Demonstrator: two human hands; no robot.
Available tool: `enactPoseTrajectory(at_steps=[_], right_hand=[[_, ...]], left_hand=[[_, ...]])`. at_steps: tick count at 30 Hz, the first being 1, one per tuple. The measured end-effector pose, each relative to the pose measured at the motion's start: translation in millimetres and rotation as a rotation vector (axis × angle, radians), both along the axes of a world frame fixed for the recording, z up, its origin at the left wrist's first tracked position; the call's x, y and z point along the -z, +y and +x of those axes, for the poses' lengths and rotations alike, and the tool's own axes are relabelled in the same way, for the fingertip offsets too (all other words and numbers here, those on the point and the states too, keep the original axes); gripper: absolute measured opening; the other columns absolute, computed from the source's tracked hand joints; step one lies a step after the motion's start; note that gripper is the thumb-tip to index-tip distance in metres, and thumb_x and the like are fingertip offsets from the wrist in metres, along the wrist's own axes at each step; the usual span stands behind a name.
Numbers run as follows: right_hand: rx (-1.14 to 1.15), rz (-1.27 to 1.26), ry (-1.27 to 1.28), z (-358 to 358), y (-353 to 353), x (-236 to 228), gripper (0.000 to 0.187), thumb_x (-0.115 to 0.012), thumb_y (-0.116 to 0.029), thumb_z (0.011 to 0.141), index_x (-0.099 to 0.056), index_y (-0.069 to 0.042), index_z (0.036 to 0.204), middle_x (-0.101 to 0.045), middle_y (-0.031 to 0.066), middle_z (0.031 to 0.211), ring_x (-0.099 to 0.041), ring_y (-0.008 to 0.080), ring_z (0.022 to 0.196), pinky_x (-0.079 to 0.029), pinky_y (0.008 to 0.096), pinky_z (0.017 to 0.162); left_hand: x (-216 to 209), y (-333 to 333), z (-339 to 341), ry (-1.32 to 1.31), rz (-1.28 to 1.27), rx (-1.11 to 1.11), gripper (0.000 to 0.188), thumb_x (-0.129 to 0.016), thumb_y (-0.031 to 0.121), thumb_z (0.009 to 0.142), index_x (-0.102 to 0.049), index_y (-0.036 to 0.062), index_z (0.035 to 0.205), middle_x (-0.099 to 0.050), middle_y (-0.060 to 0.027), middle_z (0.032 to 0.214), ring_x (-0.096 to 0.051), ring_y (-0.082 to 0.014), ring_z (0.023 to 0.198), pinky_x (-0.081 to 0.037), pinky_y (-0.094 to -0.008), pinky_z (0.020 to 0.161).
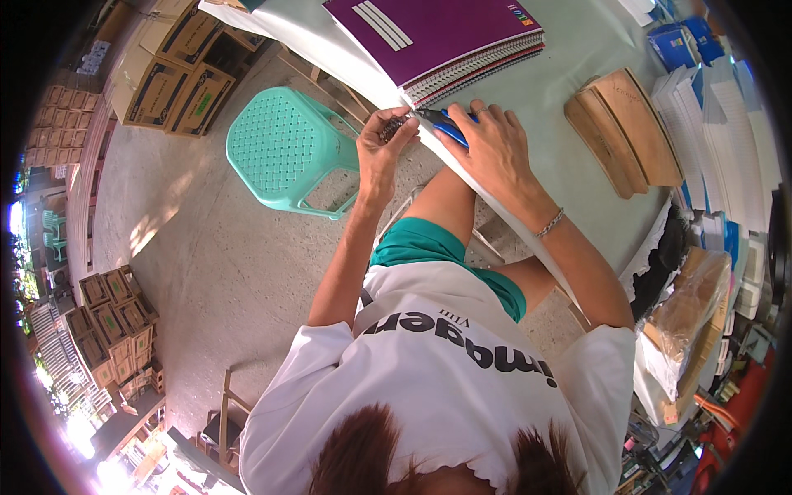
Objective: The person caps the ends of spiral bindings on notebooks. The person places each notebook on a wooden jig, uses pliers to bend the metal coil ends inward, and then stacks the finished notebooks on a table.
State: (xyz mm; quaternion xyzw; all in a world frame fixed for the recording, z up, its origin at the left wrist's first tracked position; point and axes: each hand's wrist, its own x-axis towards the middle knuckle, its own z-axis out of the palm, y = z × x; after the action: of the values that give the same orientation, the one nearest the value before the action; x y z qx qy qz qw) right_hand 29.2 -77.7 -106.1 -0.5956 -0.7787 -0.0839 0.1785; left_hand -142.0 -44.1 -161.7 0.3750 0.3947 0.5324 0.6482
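A stack of spiral notebooks [441, 37] with a purple cover on top lies at the table's near edge, its wire coils facing me. My right hand [495, 148] is wrapped round pliers [450, 128] with blue handles. The jaws point left, at the corner of the stack where the coils end. Beside that corner my left hand [379, 153] is closed, with a small clump of dark coiled wire [392, 129] in its fingers. Whether the jaws are touching a coil is too small to tell.
A green plastic stool [285, 148] stands left of the table [536, 107]. Brown wooden-looking blocks [623, 132] lie on the table's right, near stacks of white paper [701, 132]. Cardboard boxes [177, 82] are piled at the far left, with more boxes [115, 322] lower down.
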Motion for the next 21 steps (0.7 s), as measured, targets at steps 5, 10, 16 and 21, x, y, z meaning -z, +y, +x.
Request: enactPoseTrajectory(at_steps=[5, 10, 16, 21], right_hand=[[0.038, -0.109, -0.026, -3.5, 2.4, -1.2, 0.032, -0.064, -0.039, 0.088, -0.06, -0.01, 0.101, -0.062, 0.0072, 0.076, -0.064, 0.0244, 0.064, -0.051, 0.0384, 0.06], [0.069, -0.18, -0.007, -1.0, -1.0, -1.8, 0.032, -0.062, -0.039, 0.09, -0.059, -0.009, 0.1, -0.062, 0.0059, 0.072, -0.065, 0.0252, 0.06, -0.052, 0.0381, 0.057], [0.269, -0.261, 0.024, 43.5, -29.5, -19.2, 0.036, -0.059, -0.041, 0.091, -0.057, -0.008, 0.104, -0.06, 0.0147, 0.094, -0.061, 0.0309, 0.092, -0.047, 0.046, 0.084], [0.246, 0.101, -0.066, 65.7, -54.2, -10.4, 0.045, -0.056, -0.042, 0.093, -0.055, -0.01, 0.125, -0.045, 0.0172, 0.126, -0.041, 0.0315, 0.119, -0.027, 0.0513, 0.104]], left_hand=[[0.8, -0.9, 1.0, -0.012, 0.013, 0.004, 0.023, -0.071, 0.008, 0.085, -0.063, 0.0005, 0.105, -0.065, -0.0038, 0.089, -0.062, -0.01, 0.079, -0.055, -0.0267, 0.076], [-0.5, -5.7, 1.9, -0.027, -0.007, 0.008, 0.019, -0.065, 0.006, 0.089, -0.059, 0.0022, 0.107, -0.063, -0.0055, 0.094, -0.062, -0.013, 0.082, -0.052, -0.0268, 0.08], [-3.8, -25.3, -16.0, -0.356, -0.282, 0.164, 0.011, -0.055, 0.015, 0.096, -0.056, 0.0058, 0.102, -0.059, -0.0068, 0.095, -0.059, -0.0179, 0.089, -0.05, -0.0308, 0.084], [-45.9, -43.6, 6.7, -0.479, -0.427, 0.307, 0.012, -0.054, 0.016, 0.096, -0.055, 0.0059, 0.102, -0.057, -0.0066, 0.098, -0.058, -0.0193, 0.09, -0.049, -0.0318, 0.083]])
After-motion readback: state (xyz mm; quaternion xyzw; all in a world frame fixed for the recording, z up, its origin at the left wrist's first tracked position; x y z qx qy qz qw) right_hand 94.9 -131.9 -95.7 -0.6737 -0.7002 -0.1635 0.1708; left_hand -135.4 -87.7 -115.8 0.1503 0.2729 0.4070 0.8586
